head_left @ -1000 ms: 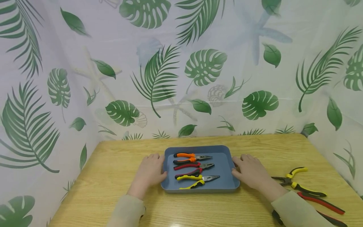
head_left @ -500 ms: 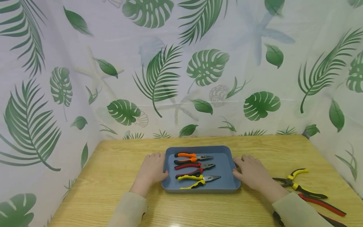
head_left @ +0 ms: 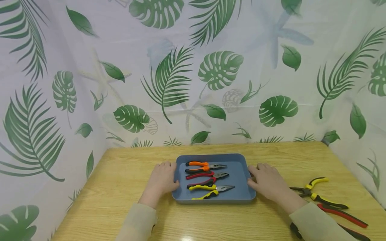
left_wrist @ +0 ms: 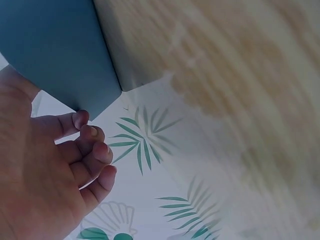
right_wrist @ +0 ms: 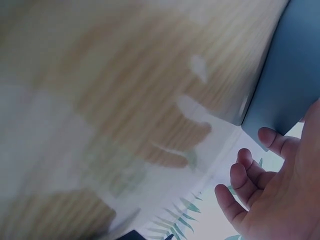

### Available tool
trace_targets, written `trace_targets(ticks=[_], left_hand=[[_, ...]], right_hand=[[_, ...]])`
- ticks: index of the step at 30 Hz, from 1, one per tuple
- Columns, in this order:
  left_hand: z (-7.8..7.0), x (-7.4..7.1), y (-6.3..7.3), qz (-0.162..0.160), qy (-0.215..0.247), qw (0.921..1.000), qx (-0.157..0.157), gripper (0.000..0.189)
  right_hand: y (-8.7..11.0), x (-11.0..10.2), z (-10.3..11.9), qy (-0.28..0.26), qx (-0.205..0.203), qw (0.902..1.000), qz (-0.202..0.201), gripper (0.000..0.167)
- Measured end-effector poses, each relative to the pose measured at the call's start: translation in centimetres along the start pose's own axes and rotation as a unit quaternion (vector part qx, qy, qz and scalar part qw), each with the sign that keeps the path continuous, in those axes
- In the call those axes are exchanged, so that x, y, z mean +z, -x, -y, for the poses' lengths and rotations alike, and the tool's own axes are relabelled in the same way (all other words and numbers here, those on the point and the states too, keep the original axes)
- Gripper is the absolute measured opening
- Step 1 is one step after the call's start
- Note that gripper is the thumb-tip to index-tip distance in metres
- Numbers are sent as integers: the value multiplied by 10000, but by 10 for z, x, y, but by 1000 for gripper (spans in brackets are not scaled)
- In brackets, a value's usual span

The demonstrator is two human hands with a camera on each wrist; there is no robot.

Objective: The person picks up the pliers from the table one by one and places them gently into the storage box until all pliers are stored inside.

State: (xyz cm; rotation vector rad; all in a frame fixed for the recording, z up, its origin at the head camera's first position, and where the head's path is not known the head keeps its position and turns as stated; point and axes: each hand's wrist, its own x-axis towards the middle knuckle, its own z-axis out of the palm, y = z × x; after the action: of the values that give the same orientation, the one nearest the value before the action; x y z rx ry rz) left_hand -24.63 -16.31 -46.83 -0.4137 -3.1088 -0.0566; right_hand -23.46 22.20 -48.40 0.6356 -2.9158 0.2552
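Note:
A shallow blue-grey tray [head_left: 239, 179] lies on the table in the head view. Inside it, one below another, are long-nose pliers with orange-black handles [head_left: 197, 164], pliers with red-black handles [head_left: 201, 174] and long-nose pliers with yellow-black handles [head_left: 208, 187]. My left hand [head_left: 162, 179] holds the tray's left side, thumb at the rim. At the opposite side my right hand [head_left: 266, 182] grips likewise. Both wrist views show the tray's outer wall [left_wrist: 55, 50] with the index fingertip against it; the other fingers curl loosely beside it.
To the right on the wooden table [head_left: 99, 201] lie yellow-black pliers [head_left: 306, 192] with spread handles. Nearer, a tool with red-black handles [head_left: 343, 214] is partly hidden by my right sleeve [head_left: 316, 222]. A leaf-patterned cloth [head_left: 181, 83] hangs behind the table and along its sides.

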Motion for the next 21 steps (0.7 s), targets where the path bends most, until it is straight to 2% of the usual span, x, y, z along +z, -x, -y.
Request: trace_targets(ticks=[6,14,21], left_hand=[[1,0,0,-47,11,10000,-13,62],[0,0,-1,57,161,9998,-38,63],[-1,1,-1,21,217,9997,-70,64]], right_hand=[[-2,0,0,62,-2,10000,-35,19],[0,0,1,237,48,9997,32,26],[-1,-2,1,490,-35,9988,-29,19]])
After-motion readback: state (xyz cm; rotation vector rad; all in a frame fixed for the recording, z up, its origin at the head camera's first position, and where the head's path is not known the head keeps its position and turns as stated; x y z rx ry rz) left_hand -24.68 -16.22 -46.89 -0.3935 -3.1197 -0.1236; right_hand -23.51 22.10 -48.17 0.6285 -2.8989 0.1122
